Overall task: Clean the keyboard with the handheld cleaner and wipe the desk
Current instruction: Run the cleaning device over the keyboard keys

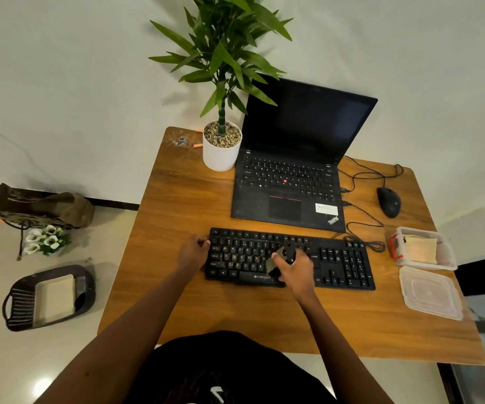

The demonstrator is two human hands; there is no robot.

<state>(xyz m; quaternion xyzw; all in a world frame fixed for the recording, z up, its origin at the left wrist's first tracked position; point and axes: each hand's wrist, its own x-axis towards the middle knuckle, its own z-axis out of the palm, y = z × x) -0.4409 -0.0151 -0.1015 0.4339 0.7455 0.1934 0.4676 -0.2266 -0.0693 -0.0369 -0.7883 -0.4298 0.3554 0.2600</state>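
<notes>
A black keyboard (340,262) lies across the wooden desk (177,217) in front of me. My right hand (295,271) grips a small dark handheld cleaner (286,253), whose tip rests on the keys near the keyboard's middle. My left hand (191,252) holds the keyboard's left edge, fingers curled against it. A folded yellowish cloth (420,247) sits in an open clear box (446,259) at the desk's right.
An open black laptop (290,182) stands behind the keyboard, with a potted plant (221,147) to its left. A black mouse (388,202) and cables lie at the right. The box's clear lid (430,291) rests by the right edge. A dark basket (17,304) sits on the floor.
</notes>
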